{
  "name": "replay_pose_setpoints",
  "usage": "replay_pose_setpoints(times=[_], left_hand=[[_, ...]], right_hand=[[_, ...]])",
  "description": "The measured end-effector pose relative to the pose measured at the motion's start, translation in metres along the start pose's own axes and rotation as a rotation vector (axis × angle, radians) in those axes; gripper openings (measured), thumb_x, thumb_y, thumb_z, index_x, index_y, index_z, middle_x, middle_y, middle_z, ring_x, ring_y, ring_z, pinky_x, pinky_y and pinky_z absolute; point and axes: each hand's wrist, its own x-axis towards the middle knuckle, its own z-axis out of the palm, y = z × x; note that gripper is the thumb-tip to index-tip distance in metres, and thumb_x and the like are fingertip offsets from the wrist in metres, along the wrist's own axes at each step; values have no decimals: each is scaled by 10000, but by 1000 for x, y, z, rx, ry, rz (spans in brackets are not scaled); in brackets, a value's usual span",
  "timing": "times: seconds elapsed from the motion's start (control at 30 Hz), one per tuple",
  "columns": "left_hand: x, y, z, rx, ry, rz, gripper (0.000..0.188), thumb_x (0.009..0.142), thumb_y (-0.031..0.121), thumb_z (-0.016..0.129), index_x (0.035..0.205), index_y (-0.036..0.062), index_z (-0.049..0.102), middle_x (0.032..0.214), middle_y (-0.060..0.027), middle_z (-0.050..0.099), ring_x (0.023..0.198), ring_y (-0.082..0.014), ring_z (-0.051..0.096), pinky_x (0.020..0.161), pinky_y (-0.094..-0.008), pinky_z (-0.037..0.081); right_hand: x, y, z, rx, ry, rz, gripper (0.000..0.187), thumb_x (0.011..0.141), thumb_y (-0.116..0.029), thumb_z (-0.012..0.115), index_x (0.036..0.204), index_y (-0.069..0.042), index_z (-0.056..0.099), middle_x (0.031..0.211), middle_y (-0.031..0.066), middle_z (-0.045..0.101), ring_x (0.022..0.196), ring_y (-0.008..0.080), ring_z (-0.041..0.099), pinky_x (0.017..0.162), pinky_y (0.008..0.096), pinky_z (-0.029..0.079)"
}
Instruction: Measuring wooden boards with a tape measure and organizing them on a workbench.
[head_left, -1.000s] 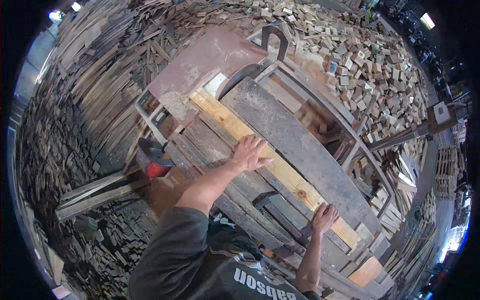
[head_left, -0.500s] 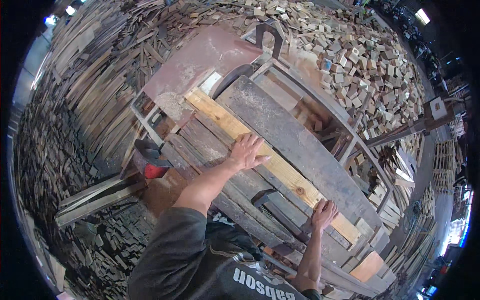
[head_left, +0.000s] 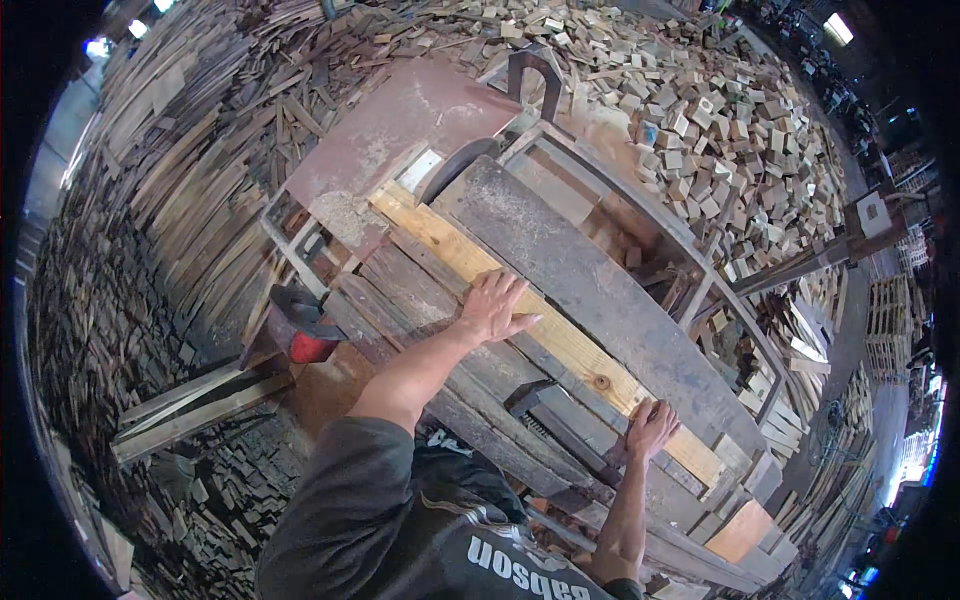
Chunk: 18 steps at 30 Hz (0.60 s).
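Observation:
A long yellowish wooden plank (head_left: 572,348) with a dark knot lies lengthwise on the worn saw bench, along a wide dark board (head_left: 585,265). My left hand (head_left: 492,305) is laid across the plank's middle, its fingers reaching over the far edge and its thumb held apart. Farther right, my right hand (head_left: 650,428) has its fingers curled over the plank near its right end. Next to the plank's far left end stands a dark curved disc (head_left: 458,168), partly hidden by the board. A dark clamp-like metal piece (head_left: 530,397) sits on the bench between my arms.
A reddish sheet (head_left: 405,125) dusted with sawdust covers the bench's far left end. Cut wood blocks (head_left: 730,165) are heaped beyond, and thin offcuts (head_left: 200,190) cover the ground at left. An orange-brown wood piece (head_left: 740,530) lies by the right end. A metal frame (head_left: 630,195) borders the far side.
The view has shifted very slightly. Both hands stay at the same places on the plank, and the plank shows no clear movement along the bench.

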Motion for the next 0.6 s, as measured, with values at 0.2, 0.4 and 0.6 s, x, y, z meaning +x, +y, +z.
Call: replay_pose_setpoints(times=[0.2,0.4,0.6], left_hand=[[0,1,-2,-3,-37,-17,719,897,632,542,1357,82,493,1278,-169,495,1222,-352,449,1056,-514,358],[1,1,-3,-14,-34,-17,722,897,630,545,1362,80,492,1308,-191,490,1243,-364,444,1065,-516,358],[-1,-1,3,10,43,-3,714,902,636,538,1350,81,503,1280,-176,505,1231,-348,452,1075,-502,353]], right_hand=[[0,0,0,-4,16,-28,374,969,-414,524,966,-47,596,1017,125,602,1115,328,518,1121,516,245],[-1,4,4,-28,12,-22,386,979,-422,512,1004,-47,598,1065,117,600,1146,323,508,1138,518,226],[-1,1,2,-22,-15,7,444,975,-451,497,1114,-41,596,1165,144,604,1238,334,472,1167,519,184]])
